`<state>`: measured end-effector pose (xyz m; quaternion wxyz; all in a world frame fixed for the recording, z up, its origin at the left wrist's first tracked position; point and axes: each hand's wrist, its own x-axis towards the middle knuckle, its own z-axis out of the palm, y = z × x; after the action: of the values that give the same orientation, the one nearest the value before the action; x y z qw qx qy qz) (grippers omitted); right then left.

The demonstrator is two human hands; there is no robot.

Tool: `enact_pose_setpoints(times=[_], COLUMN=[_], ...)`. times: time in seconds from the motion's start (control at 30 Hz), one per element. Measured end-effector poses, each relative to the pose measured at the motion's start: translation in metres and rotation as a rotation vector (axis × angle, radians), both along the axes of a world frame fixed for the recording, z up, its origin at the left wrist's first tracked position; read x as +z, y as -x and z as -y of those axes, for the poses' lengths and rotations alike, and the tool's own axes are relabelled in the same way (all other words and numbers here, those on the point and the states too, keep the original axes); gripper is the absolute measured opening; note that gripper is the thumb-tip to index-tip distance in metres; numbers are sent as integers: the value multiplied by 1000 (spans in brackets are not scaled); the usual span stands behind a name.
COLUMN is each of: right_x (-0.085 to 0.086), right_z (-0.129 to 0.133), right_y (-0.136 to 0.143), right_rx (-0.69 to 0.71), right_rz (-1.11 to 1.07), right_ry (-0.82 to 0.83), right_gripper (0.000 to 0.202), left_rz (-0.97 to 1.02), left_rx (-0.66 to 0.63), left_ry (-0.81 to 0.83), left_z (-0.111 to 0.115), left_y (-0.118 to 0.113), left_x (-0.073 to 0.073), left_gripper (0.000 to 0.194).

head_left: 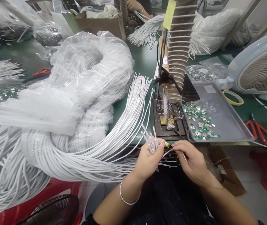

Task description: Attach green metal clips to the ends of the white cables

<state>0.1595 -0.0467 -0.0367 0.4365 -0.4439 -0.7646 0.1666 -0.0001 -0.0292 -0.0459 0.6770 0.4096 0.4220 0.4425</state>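
Note:
My left hand (pixel 149 161) is closed around a bunch of white cables (pixel 151 141), their cut ends pointing up above the fist. A small yellow piece (pixel 167 144) shows at the tip of its thumb; I cannot tell what it is. Just to the right, my right hand (pixel 191 159) is closed in a pinch on a thin metal tool (pixel 184 156), mostly hidden by the fingers. One white cable (pixel 168 153) runs between the two hands. Beyond them, a soldering iron (pixel 165 100) stands upright, clamped with its tip down over a dark tray (pixel 158 132).
A big bundle of white cables (pixel 77 159) with plastic wrapping (pixel 88 68) covers the left side. A ribbed hose (pixel 179 47) hangs behind the iron. At right are a metal tray (pixel 227 125) with small green boards (pixel 202 125), tape (pixel 233 97), red-handled cutters (pixel 261 132) and a fan (pixel 262 65).

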Motion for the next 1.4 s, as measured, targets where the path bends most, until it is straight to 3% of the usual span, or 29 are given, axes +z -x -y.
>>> enact_pose_setpoints(times=[0.27, 0.47, 0.9, 1.4], right_x=[6, 5, 8, 7], right_z=[-6, -9, -16, -17], right_y=[13, 22, 28, 29], right_rx=[-201, -223, -264, -252], right_rz=[-215, -362, -464, -459], right_ry=[137, 248, 287, 293], right_gripper=[13, 10, 4, 4], left_rz=[149, 208, 164, 162], left_rx=[18, 57, 51, 56], left_ry=[22, 62, 25, 12], left_z=[-1, -5, -12, -10], left_y=[-7, -12, -16, -15], left_x=[9, 12, 30, 30], left_gripper=[34, 30, 23, 16])
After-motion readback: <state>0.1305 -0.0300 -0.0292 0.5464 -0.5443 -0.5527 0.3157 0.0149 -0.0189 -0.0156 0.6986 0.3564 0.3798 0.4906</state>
